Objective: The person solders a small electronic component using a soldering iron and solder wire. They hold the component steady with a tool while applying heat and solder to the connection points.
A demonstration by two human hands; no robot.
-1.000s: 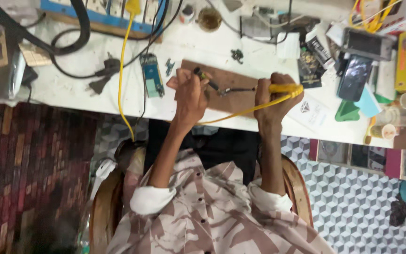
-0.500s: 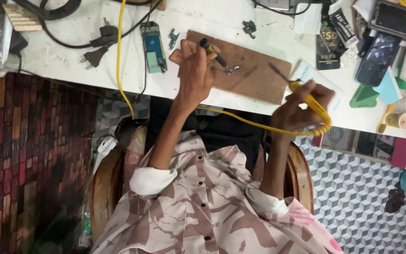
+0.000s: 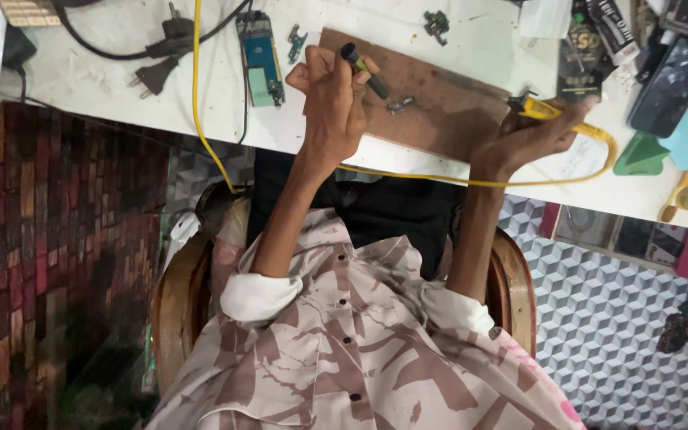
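Left hand is closed around a short dark tool with a green band, held like a pen; its long axis slants down and to the right, tip just above a small grey metal part. That part lies on a flat brown board, matte and scuffed, resting on the white bench. The part sits just right of the left hand and well left of the right hand, so the left hand is the nearer. Right hand is clamped on a yellow-handled tool at the board's right edge, its thin yellow cord looping along the bench's near edge. Left of the board: a narrow blue-green circuit board and a black two-pin plug. Right end of the bench is crowded with dark phones and packets.
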